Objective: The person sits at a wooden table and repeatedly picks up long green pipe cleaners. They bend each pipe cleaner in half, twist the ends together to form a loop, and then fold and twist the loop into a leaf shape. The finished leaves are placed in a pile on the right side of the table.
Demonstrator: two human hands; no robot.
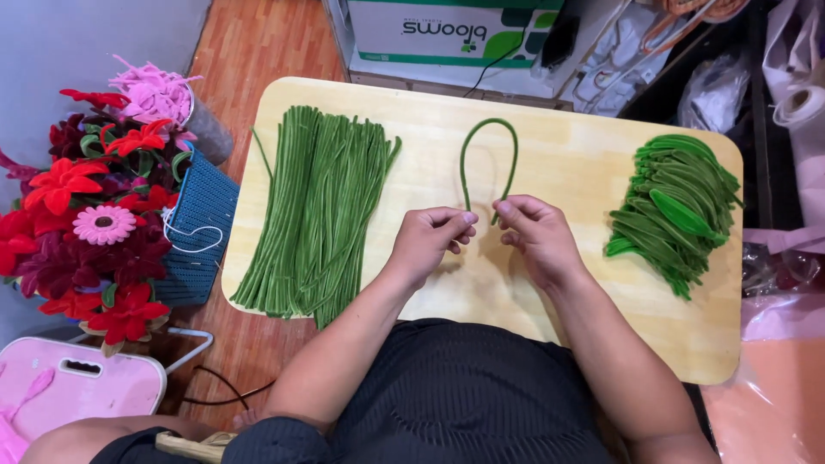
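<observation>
- Left hand pinches one end of a green pipe cleaner, fingers pressed together on it.
- Right hand pinches the other end likewise.
- The pipe cleaner arches toward 12 o'clock over the wooden bench.
- Straight green stems lie at 9 o'clock; folded green leaves at 3 o'clock.

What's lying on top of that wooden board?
On the board lie a bundle of straight green stems, a pile of looped green leaves, and one bent stem pinched by the left hand and right hand. The board's near edge is hidden by the person's lap.
</observation>
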